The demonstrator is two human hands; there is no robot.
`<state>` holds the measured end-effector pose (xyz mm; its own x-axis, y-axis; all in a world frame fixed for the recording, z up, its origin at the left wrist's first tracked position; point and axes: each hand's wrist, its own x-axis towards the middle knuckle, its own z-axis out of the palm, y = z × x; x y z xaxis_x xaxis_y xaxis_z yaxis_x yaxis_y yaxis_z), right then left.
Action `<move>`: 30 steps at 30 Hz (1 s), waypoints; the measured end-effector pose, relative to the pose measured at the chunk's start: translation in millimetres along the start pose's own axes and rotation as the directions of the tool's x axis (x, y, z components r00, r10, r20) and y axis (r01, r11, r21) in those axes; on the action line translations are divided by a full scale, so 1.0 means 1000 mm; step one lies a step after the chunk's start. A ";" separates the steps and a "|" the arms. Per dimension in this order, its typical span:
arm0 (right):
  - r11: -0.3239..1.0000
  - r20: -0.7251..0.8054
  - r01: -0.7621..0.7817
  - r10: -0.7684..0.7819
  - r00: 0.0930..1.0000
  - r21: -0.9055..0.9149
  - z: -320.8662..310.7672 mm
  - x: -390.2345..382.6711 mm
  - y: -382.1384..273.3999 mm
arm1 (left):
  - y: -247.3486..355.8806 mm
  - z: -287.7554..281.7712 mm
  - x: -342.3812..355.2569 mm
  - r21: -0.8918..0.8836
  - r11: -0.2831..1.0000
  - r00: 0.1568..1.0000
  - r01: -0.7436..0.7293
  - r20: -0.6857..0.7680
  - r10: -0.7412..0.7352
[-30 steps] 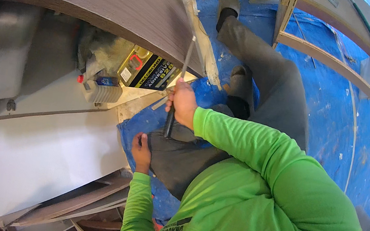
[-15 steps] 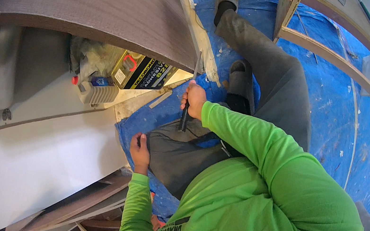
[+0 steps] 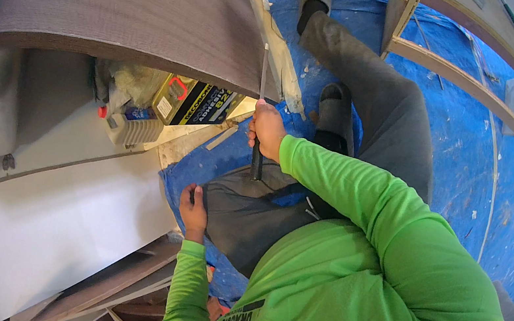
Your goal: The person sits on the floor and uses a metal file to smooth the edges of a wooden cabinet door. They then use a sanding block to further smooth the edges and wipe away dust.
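My right hand [image 3: 266,132] grips a long thin hand tool [image 3: 263,72] by its black handle, which sticks out below the fist. Its narrow metal blade points up, and its tip lies against the edge of a dark wood-grain panel [image 3: 127,8]. My left hand [image 3: 193,207] rests flat on my grey-trousered knee [image 3: 249,212] and holds nothing. Both arms wear bright green sleeves. I sit on a blue floor sheet [image 3: 469,165] with my legs stretched out ahead.
Under the panel, a yellow-and-black can [image 3: 196,101] and a white jug [image 3: 126,124] with a red cap sit inside a white cabinet [image 3: 48,222]. Wooden frame pieces [image 3: 457,64] lie at upper right. Board offcuts [image 3: 111,291] are stacked by my left elbow.
My right hand has shifted slightly up and right with the tool, whose blade now stands more upright against the panel's edge. My left hand has stayed on the knee.
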<state>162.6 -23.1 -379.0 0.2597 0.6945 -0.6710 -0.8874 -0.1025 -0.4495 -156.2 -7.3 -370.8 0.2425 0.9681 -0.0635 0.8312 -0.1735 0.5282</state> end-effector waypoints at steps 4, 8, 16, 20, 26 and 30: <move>0.997 0.088 0.076 -0.077 0.993 0.012 0.014 -0.038 0.015 | -0.003 -0.001 -0.004 -0.026 1.000 1.000 0.010 0.000 -0.010; 0.995 0.055 0.096 -0.098 0.994 0.039 0.009 -0.017 0.022 | -0.002 0.001 -0.004 -0.029 1.000 1.000 0.002 -0.007 -0.002; 0.997 -0.139 -0.064 0.069 0.988 0.037 -0.045 0.024 0.004 | 0.007 -0.003 -0.001 0.121 0.983 0.990 -0.138 0.010 0.138; 0.985 -0.011 -0.171 0.171 0.985 -0.002 -0.060 -0.029 -0.035 | 0.082 0.004 0.008 0.261 0.800 0.840 -0.540 0.122 0.528; 0.915 0.176 0.010 0.067 0.982 -0.404 -0.117 -0.077 -0.088 | 0.241 0.054 0.050 0.330 0.269 0.366 -0.905 0.281 0.887; 0.912 0.174 0.066 0.006 0.985 -0.405 -0.162 -0.058 -0.090 | 0.290 0.086 0.088 0.513 -0.093 0.204 -0.853 0.493 0.846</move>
<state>289.0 -169.5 -395.1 0.1840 0.8074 -0.5606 -0.6374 -0.3361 -0.6934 149.5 12.0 -296.4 0.9991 -0.0385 0.0169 -0.0276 -0.9029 -0.4291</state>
